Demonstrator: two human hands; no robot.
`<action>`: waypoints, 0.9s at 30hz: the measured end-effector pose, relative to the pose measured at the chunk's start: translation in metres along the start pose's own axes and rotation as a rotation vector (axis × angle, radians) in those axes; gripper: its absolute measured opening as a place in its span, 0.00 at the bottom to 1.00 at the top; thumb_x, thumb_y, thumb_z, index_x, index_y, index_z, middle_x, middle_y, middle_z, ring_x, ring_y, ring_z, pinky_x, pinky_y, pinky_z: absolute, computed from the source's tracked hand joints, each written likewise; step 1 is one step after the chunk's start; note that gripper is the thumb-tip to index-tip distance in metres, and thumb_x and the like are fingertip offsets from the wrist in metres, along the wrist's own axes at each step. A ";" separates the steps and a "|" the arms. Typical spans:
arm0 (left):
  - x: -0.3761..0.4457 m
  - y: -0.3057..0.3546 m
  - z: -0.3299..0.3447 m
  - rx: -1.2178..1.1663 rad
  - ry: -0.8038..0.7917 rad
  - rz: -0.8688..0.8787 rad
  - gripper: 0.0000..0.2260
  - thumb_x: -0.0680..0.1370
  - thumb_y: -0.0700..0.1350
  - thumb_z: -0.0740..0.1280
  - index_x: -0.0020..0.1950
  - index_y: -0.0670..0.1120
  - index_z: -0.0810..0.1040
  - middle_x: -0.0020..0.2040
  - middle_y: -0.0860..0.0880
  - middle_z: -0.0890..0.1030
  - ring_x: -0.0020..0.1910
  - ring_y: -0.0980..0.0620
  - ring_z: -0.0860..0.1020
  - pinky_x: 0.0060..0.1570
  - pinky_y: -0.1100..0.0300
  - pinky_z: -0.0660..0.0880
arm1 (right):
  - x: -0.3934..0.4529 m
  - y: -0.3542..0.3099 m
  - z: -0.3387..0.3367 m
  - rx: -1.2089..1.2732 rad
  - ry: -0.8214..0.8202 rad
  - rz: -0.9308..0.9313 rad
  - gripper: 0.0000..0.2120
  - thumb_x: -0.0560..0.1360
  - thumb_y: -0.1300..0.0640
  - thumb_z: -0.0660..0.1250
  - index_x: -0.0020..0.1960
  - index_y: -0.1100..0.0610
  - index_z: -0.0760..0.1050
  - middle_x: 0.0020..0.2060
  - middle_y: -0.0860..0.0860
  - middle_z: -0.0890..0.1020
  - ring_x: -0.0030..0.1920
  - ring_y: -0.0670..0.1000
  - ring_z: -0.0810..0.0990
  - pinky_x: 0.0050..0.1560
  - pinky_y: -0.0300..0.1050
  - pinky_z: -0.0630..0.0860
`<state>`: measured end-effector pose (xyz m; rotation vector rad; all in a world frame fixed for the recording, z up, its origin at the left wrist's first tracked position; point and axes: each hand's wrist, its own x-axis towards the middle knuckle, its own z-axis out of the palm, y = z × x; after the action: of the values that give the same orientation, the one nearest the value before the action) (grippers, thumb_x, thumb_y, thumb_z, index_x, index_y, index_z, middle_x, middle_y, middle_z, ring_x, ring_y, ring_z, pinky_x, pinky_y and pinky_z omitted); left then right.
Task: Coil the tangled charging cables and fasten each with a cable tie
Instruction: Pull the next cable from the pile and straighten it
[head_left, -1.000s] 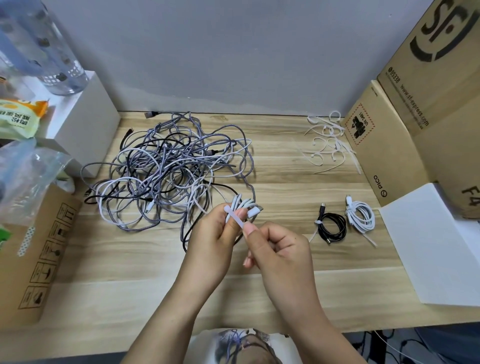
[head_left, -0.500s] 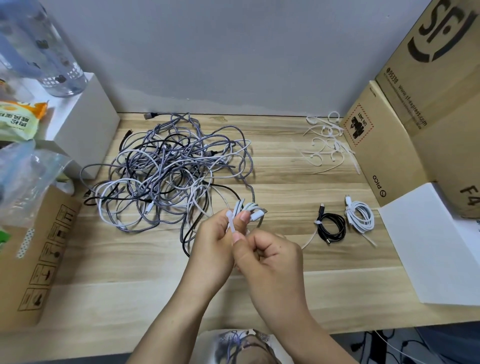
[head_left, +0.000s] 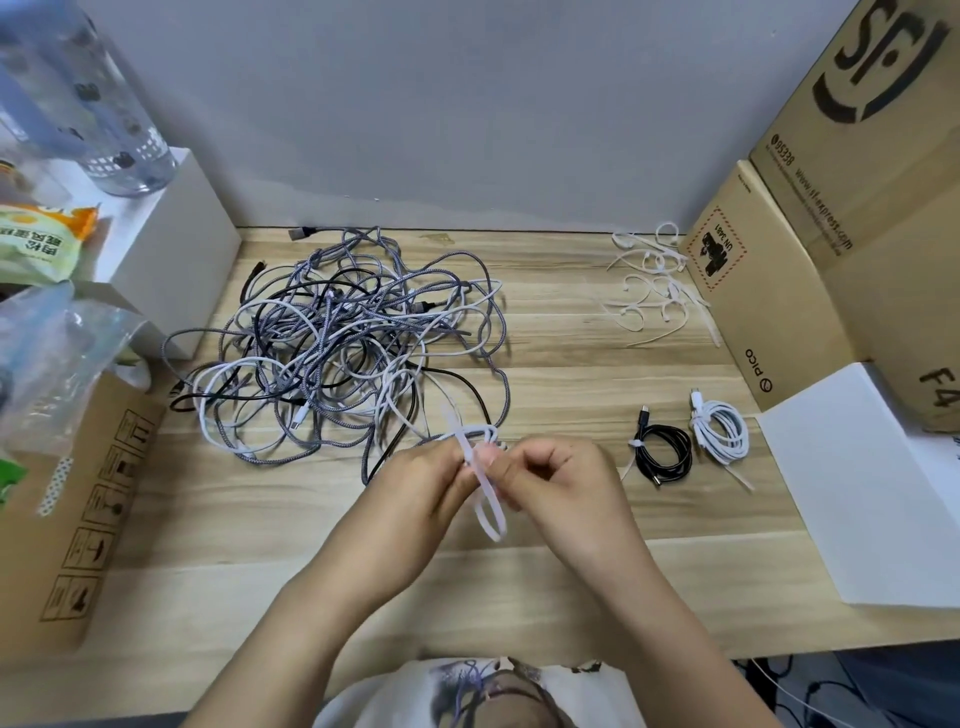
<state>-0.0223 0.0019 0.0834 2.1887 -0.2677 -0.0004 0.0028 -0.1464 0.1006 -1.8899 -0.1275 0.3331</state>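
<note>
My left hand grips a small coiled light cable above the wooden table. A white cable tie runs across the coil and hangs in a loop below my fingers. My right hand pinches the tie right beside the left hand. A big tangle of grey, white and black cables lies behind and to the left. A tied black coil and a tied white coil lie at the right. Loose white cable ties are scattered at the back right.
Cardboard boxes line the right side, with a white box in front of them. At the left stand a white box, a clear bottle, plastic bags and a cardboard box.
Both hands have shifted slightly right with the coil. The tie, first a short strip across the coil, now hangs below my fingers as a long loop.
</note>
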 end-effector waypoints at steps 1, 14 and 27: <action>-0.001 0.002 -0.003 -0.040 -0.019 -0.005 0.09 0.78 0.56 0.57 0.42 0.57 0.73 0.37 0.62 0.77 0.40 0.66 0.75 0.39 0.72 0.67 | 0.003 0.000 0.001 0.006 0.082 -0.018 0.16 0.65 0.38 0.69 0.33 0.51 0.79 0.26 0.54 0.78 0.29 0.48 0.72 0.37 0.53 0.73; 0.000 0.029 -0.003 -0.437 -0.242 -0.080 0.12 0.82 0.44 0.58 0.39 0.48 0.75 0.38 0.63 0.78 0.40 0.65 0.75 0.39 0.74 0.70 | 0.025 -0.029 -0.014 0.245 -0.350 0.143 0.10 0.75 0.60 0.66 0.37 0.60 0.80 0.25 0.50 0.80 0.27 0.44 0.77 0.31 0.34 0.74; 0.000 0.040 -0.001 -0.726 -0.091 -0.319 0.13 0.71 0.43 0.52 0.27 0.49 0.68 0.27 0.50 0.61 0.26 0.56 0.57 0.26 0.63 0.55 | 0.026 -0.032 -0.004 0.396 -0.251 0.148 0.16 0.75 0.58 0.65 0.29 0.58 0.79 0.22 0.51 0.78 0.23 0.46 0.75 0.28 0.35 0.72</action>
<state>-0.0303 -0.0203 0.1163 1.4859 0.0391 -0.3265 0.0313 -0.1324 0.1276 -1.4638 -0.0826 0.6480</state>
